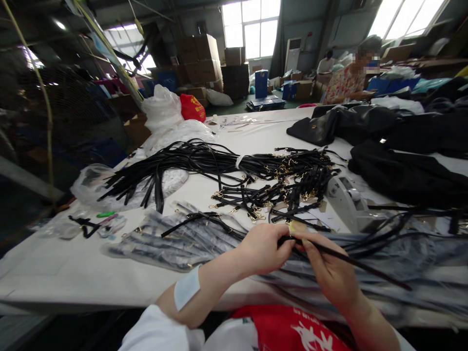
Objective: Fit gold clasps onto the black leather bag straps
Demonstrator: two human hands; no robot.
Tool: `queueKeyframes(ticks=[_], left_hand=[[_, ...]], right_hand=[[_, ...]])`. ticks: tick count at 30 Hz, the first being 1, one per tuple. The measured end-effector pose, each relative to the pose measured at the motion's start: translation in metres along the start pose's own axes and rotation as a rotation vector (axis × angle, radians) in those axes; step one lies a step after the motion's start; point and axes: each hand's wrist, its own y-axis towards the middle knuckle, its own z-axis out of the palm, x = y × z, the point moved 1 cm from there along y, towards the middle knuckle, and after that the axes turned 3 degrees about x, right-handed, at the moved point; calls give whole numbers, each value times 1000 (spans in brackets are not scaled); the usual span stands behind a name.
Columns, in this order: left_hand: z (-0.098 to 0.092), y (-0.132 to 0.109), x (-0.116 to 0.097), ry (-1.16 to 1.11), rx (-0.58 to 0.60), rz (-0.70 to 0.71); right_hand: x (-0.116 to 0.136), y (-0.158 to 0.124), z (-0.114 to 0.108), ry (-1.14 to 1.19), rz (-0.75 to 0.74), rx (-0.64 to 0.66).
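My left hand (265, 247) and my right hand (329, 265) meet above the near part of the table, both closed on a thin black strap (365, 267). The strap's free length runs out past my right hand to the right. A small yellowish piece (298, 226) shows at the fingertips. Beneath and beside my hands lie straps in clear plastic sleeves (175, 239). Just beyond them is a pile of black straps with gold clasps (288, 170), tied with a white band (239, 162).
A white tape dispenser (345, 197) stands right of the strap pile. Black bags (402, 170) cover the table's right side. Clear plastic wrap (164, 117) and a red bag (192, 107) lie at the back left. A person (347, 80) is at the back right.
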Motion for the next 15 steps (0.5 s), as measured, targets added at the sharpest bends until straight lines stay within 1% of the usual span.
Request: queueKeyframes(ticks=[3,5,7,9,11,12,13,15], left_hand=[[5,1,3,37,13,-47],[8,1,3,41,0,-55],[10,0,3,22,-20,-51],[11,-1,2,-22,-38,-48],[9,-2,1,-97,-45,-43],[8,-2,1,-142,-47,-40],[7,-3,1,-186,-51,-34],[4,-3,0,-261,-57,-12]], right_hand=[[4,-4,9,-135,-112,-9],[5,-7,14,-225,-166,-10],[6,-9,16,-301,-202,-12],[7,-8,13,-326,-218,3],[9,-4,6,-276,-204,20],[11,-2,2,-238,-179,5],[13,0,-4,-193,-142,-35],[16,4,-15,-30,-44,-171]])
